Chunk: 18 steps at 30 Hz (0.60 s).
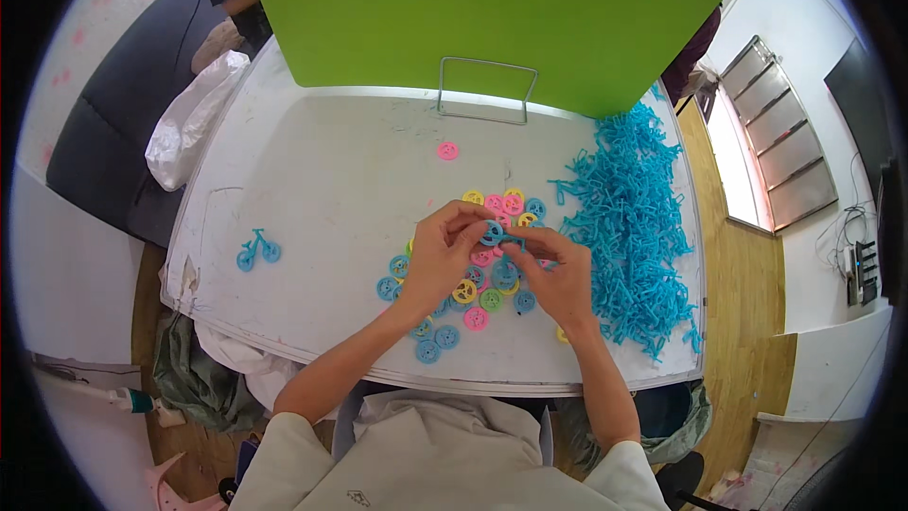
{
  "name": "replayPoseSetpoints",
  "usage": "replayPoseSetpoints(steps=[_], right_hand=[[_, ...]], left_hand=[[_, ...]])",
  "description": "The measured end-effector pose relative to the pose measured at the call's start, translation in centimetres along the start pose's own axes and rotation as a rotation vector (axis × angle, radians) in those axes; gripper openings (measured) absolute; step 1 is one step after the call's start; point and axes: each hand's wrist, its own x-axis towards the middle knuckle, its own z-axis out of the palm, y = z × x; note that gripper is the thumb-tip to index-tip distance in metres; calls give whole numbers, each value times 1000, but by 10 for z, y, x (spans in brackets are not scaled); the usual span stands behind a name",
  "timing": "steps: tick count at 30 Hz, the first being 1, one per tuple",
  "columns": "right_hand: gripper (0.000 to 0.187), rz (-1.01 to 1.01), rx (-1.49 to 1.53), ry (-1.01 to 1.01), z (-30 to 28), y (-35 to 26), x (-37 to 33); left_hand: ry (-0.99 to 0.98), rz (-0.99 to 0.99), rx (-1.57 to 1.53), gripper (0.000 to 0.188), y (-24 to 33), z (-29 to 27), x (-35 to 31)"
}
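Observation:
Between the fingertips of my left hand [447, 251] is a small blue toy wheel [491, 233]. My right hand [556, 274] pinches a blue plastic toy bike frame [515, 240], which meets the wheel; whether the two are joined I cannot tell. Under and around both hands lie loose toy wheels in blue, pink, yellow and green, among them a yellow wheel [463, 291] and a pink wheel [476, 319]. Off to the left, a blue toy bicycle [258, 250] with two wheels lies on the white table [312, 189].
A large heap of blue frame pieces [629, 227] covers the table's right side. Toward the back stand a green panel [492, 19] and a metal wire stand [488, 92]. One pink wheel [447, 150] lies apart. White sacking [194, 118] hangs by the left edge; other people are partly visible behind.

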Motion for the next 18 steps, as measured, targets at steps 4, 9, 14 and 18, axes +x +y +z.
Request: replayPoseSetpoints(steps=[4,9,14,18], right_hand=[[29,49,13,-19,-2,-9,1],[37,-155,-36,9,-14,-22,4],[36,-156,-360,275,-49,8,10],[37,-129,-683,121,-62,9,14]], left_hand=[[34,-1,-134,17,9,4,-2],[79,92,76,18,29,-17,-9],[367,163,208,18,39,-73,-33],[656,136,353,21,30,-129,-63]])
